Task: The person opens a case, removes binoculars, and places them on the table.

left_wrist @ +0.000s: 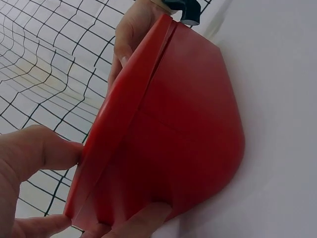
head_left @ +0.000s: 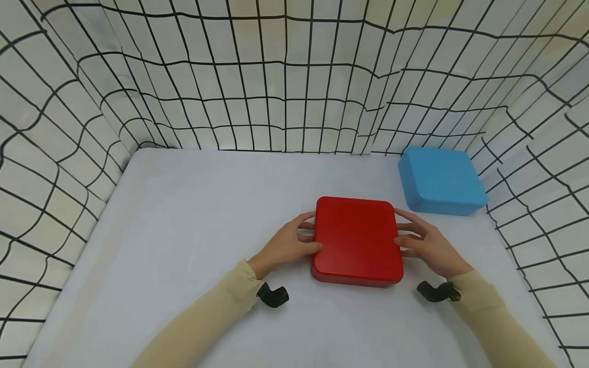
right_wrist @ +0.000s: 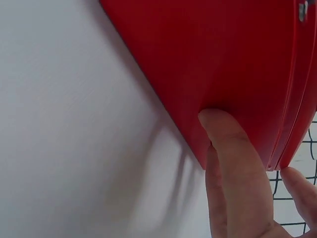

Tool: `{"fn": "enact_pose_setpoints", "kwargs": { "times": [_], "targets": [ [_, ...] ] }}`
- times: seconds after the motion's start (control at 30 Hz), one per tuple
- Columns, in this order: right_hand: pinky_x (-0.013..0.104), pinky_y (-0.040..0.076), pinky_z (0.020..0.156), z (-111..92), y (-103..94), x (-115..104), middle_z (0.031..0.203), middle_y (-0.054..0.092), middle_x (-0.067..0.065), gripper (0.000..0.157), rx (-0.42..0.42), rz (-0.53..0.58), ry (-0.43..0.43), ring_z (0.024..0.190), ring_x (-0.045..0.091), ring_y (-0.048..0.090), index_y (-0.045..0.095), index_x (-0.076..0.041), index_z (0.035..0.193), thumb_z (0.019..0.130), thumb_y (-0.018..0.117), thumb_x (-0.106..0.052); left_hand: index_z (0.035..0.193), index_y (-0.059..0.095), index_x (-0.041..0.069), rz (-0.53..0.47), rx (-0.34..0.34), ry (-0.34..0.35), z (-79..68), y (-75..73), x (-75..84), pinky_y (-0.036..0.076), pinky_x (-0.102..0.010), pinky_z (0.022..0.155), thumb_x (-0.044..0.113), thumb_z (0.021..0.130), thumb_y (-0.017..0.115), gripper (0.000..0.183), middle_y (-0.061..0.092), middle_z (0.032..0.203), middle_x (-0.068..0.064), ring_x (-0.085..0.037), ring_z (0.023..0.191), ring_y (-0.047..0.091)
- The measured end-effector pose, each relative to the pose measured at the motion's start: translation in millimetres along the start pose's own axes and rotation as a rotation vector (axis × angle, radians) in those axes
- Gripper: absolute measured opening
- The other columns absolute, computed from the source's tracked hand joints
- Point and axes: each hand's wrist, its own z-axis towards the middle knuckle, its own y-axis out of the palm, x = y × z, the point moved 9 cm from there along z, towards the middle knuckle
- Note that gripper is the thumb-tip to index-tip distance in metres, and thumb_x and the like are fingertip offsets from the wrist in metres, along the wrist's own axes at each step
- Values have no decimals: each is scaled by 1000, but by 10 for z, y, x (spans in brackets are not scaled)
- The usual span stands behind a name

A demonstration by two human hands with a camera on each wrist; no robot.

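Note:
A red lidded box (head_left: 359, 240) with rounded corners lies flat side up between both hands, over the white table. On its left side my left hand (head_left: 290, 243) holds it, thumb at the lid's edge and fingers against the side wall. From the right, my right hand (head_left: 428, 243) grips the opposite side in the same way. The left wrist view shows the seam between lid and body of the red box (left_wrist: 183, 109). In the right wrist view, fingertips (right_wrist: 218, 121) press the box's side wall (right_wrist: 208, 59). Whether its underside touches the table is unclear.
A blue box (head_left: 444, 181) stands at the table's far right corner, beside the netting. Black wire-like netting (head_left: 285, 97) over white panels encloses the back and both sides of the white table (head_left: 193, 204). A dark wrist mount (head_left: 273, 295) sticks out from each sleeve.

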Motion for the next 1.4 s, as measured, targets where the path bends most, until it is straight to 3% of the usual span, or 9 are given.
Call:
{"fn": "enact_pose_setpoints", "kwargs": {
  "times": [0.4,1.4],
  "targets": [
    [47,62,94,221,251,-103,157,44,16,91,16,29,-4,136,41,53,29,-36,162,88,81,-30,158,39,28,-49,21,-22,-101,-318,-72,63,-40,93,20,90,75,78,55,148,-9,-31,127,65],
    [46,63,91,727,983,-546,152,50,9,84,-4,49,-40,132,38,58,35,-42,158,88,80,-27,161,36,25,-60,106,-56,-450,-1186,-305,63,-40,94,17,93,74,77,48,155,-15,-39,137,58]
  ]
}}
